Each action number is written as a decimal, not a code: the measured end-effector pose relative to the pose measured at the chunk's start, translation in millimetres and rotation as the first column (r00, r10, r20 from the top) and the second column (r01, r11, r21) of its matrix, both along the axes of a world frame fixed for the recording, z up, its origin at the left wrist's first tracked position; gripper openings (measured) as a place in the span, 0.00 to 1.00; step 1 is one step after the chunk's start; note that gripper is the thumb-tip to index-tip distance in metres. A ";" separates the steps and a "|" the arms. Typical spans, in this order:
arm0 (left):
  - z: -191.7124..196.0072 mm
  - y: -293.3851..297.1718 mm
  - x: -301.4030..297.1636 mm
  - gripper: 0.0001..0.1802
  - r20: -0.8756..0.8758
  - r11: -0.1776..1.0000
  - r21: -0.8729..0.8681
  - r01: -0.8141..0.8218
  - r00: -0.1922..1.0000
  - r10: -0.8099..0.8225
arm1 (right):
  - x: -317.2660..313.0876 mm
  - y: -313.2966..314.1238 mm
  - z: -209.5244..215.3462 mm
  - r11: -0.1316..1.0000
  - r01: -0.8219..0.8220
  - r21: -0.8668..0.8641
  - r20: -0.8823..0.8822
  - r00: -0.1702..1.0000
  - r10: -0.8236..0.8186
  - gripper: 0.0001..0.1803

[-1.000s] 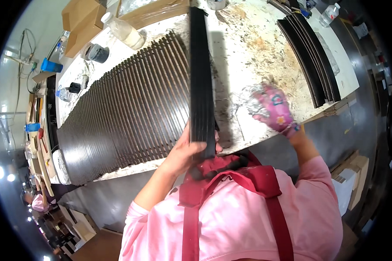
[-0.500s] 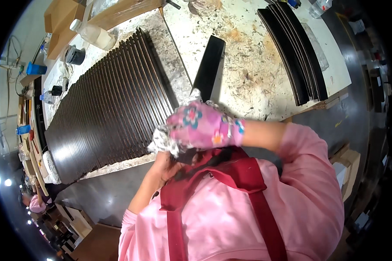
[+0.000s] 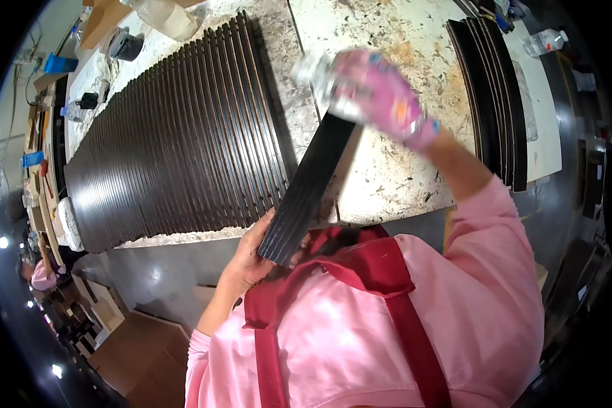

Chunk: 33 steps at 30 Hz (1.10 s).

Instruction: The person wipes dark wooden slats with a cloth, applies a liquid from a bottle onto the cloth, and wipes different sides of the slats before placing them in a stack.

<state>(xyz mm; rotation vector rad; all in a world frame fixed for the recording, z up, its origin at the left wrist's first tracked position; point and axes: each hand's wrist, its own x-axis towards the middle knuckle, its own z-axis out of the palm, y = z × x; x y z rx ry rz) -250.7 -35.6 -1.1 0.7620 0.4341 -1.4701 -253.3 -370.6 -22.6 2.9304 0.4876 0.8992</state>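
Note:
A flat black slat (image 3: 304, 187) slants from my body out over the bench. My bare left hand (image 3: 250, 255) is closed around its near end, the fingers partly beneath it. At the far end, my right hand (image 3: 381, 95), in a pink flowered glove, presses a crumpled white cloth (image 3: 324, 80) against the slat; motion blurs both. To the left lies a wide row of dark slats (image 3: 177, 143) set side by side. Several curved black slats (image 3: 491, 102) are stacked at the right of the bench.
The stained white bench (image 3: 401, 177) has its front edge just ahead of me. A plastic jug (image 3: 166, 19) and a dark jar (image 3: 124, 44) stand at the back left. A clear bottle (image 3: 545, 43) lies at the far right. Another person (image 3: 44, 275) is at the far left.
My right hand has swept the cloth away from me along the slat, from its near end to its far end. My left hand still grips the near end, now uncovered.

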 end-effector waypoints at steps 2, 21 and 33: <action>12.1 -7.2 0.4 0.28 0.072 0.984 0.174 0.040 0.996 -0.054 | -23.5 57.2 6.8 0.984 0.094 0.150 -0.392 0.920 -0.028 0.14; 0.8 -9.6 4.1 0.28 0.046 0.985 0.148 0.091 0.994 -0.099 | -8.4 38.9 -21.3 0.969 0.166 0.185 -0.411 0.908 -0.078 0.18; -5.4 -2.0 0.8 0.29 0.063 0.994 0.081 0.078 0.994 -0.083 | 0.6 -17.8 -30.5 0.915 0.336 0.224 -0.539 0.825 -0.171 0.15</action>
